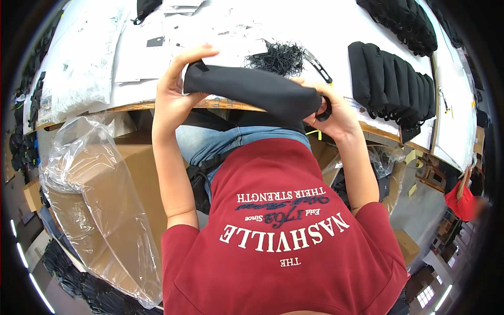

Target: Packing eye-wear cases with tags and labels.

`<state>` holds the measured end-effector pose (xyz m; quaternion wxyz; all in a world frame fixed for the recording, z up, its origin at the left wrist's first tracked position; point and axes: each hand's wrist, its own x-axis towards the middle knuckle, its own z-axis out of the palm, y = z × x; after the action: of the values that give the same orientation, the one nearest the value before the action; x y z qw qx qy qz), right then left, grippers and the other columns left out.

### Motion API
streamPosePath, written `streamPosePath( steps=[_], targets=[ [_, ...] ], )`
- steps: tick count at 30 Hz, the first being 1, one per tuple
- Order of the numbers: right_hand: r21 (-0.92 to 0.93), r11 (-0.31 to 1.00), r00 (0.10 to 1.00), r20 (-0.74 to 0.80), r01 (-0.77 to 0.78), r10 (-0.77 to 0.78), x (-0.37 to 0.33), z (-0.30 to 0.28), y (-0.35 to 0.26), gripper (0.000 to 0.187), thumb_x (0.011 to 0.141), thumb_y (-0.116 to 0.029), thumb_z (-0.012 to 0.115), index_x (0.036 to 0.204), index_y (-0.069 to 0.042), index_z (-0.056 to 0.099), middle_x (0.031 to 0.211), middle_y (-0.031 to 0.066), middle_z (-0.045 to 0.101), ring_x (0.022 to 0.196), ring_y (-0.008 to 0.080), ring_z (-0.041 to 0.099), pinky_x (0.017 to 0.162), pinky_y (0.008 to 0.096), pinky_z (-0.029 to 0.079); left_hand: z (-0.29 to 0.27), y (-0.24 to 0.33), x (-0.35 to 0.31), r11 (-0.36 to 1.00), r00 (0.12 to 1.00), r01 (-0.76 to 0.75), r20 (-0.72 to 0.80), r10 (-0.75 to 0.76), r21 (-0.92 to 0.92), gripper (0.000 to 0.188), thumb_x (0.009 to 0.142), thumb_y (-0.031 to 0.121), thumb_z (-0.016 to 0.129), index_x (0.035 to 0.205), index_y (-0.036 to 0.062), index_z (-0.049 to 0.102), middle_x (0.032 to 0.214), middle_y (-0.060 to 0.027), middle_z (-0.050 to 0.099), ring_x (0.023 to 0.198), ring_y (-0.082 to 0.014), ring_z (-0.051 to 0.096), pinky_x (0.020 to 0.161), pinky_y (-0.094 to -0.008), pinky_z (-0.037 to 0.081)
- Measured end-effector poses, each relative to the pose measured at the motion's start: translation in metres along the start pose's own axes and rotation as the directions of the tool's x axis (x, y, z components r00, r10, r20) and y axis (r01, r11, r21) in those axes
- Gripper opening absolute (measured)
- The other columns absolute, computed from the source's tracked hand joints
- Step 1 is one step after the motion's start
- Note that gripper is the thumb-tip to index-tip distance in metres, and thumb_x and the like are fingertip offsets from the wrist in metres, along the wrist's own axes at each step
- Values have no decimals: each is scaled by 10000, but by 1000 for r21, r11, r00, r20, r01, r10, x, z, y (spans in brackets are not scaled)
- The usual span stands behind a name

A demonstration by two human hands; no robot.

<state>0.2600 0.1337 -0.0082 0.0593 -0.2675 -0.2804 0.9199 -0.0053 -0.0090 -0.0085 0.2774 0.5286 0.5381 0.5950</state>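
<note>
A long black fabric pouch [252, 92] stretches between my hands, in front of my body and above the table's near edge. My left hand [172, 97] grips its left end, thumb underneath and fingers raised along the top. At the other end my right hand [338, 115] is closed round the pouch, where a black loop sticks out by the fingers. Just beyond the pouch lies a tangled heap of short black cords [281, 58]. Beside that heap is a thin dark-handled tool [319, 68], perhaps a cutter.
Similar black pouches [391, 81] stand in a row on the white table [134, 63] at right, with another row [401, 23] behind. Clear plastic bags [84, 58] cover its left side. Below left, plastic film drapes a cardboard box [142, 173]. A person in red [461, 202] is far right.
</note>
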Motion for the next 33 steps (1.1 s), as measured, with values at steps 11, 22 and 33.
streamPosePath(
  steps=[11,22,33],
  targets=[
    [-877,49,648,315,478,-694,-4,26,-4,472,788,-255,716,1208,-104,562,1122,94,596,1003,192,568,856,302,440,46,6,-5,977,960,209,-181,-214,-47,321,809,34,673,1124,19,614,1067,-69,629,978,-153,564,908,-277,419],
    [-926,230,914,210,300,-346,-60,-12,-33,404,774,-196,706,1174,-207,649,934,65,586,632,91,500,599,223,433,66,0,9,994,981,93,165,-101,51,454,892,418,548,896,-27,638,909,-67,444,867,-182,432,828,-278,326],
    [-967,216,-54,-224,134,-973,-222,-182,-175,415,790,-114,706,1190,-58,613,867,72,675,633,86,610,561,209,507,23,-21,-7,936,957,288,32,-288,-202,475,962,366,415,1246,-13,459,1259,-117,474,1007,-179,514,812,-296,435]
  ],
)
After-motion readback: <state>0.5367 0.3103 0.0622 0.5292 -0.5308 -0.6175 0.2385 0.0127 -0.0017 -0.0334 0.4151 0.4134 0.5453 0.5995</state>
